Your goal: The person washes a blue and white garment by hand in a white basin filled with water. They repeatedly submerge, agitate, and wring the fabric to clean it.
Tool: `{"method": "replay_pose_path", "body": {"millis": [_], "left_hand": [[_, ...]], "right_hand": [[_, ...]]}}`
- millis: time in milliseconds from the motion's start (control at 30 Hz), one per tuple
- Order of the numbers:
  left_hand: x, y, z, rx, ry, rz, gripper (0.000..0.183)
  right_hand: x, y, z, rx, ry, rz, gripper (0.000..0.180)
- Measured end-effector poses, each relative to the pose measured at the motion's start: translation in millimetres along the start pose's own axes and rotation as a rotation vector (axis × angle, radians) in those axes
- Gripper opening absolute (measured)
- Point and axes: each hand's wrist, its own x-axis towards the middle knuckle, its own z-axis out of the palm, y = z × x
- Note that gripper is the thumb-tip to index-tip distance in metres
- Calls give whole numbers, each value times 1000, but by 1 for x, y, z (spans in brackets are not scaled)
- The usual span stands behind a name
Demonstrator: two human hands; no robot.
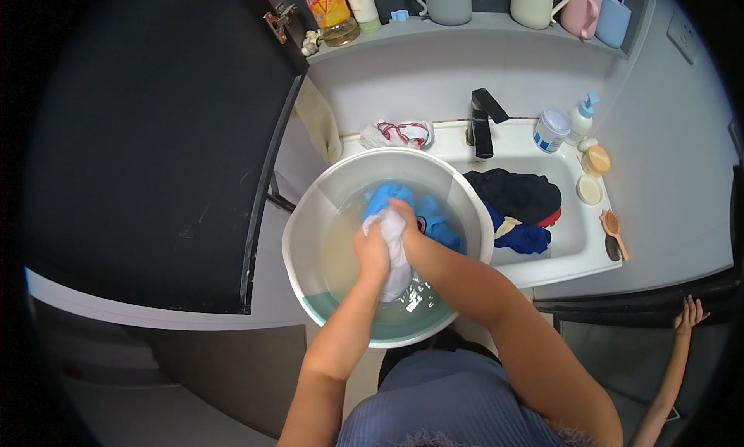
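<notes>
A large white plastic basin (302,237) with a green patch near its front rim holds cloudy water. Over the water, my left hand (372,250) and my right hand (409,221) grip a wet white cloth (396,261) from both sides. Its lower end hangs down toward the water; whether it touches cannot be told. Just behind and to the right of my hands, a light blue garment (437,223) with a dark round badge lies partly under water. My fingertips are partly hidden by the cloth.
Dark clothes (514,194) and a blue garment (523,239) lie in the white sink (572,237) under a black faucet (481,124). A crumpled cloth (401,134), a pump bottle (581,118) and a hairbrush (613,229) rest on its rim. A black cabinet door (157,144) stands at left. Another person's hand (690,316) is at right.
</notes>
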Motion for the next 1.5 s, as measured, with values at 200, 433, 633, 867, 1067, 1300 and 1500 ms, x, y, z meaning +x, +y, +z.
{"method": "replay_pose_path", "body": {"millis": [200, 433, 633, 867, 1067, 1300, 1500], "left_hand": [[-9, 0, 4, 15, -35, 148, 24], [56, -49, -41, -184, 124, 12, 18], [73, -85, -55, -207, 0, -141, 18], [6, 5, 15, -54, -108, -109, 24], [-1, 4, 5, -83, -67, -75, 24], [49, -34, -33, -188, 113, -17, 20], [86, -104, -68, -224, 21, -115, 20]], "right_hand": [[-4, -8, -8, 730, -467, 422, 15], [-67, -11, 43, -681, -67, -280, 45], [-76, -24, 49, -737, -60, -215, 40], [41, 22, -31, 45, 10, -32, 23], [4, -4, -11, 544, -294, 406, 29], [-67, -13, 40, -396, -51, -156, 44], [-96, -38, 55, -795, -131, -177, 47]]}}
